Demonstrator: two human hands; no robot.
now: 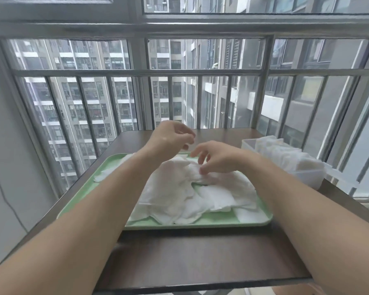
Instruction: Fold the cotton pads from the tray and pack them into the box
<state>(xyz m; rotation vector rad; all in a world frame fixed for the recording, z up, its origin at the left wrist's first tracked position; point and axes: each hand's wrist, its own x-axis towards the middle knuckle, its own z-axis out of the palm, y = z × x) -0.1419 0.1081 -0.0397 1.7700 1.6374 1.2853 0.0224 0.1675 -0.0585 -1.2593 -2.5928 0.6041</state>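
A pile of white cotton pads (185,188) lies loose on a pale green tray (200,223) in the middle of the dark table. My right hand (215,156) is over the far side of the pile, fingers bent down and fingertips touching the top pad. My left hand (170,135) hovers above the tray's far edge with fingers loosely curled and nothing in it. A clear plastic box (307,177) stands at the right, packed with folded white pads (285,154) that rise above its rim.
The dark brown table (190,256) stands against a metal window railing (136,72) with tall buildings outside. A grey wall with a hanging cable is at the left. The table's front edge runs just below my forearms.
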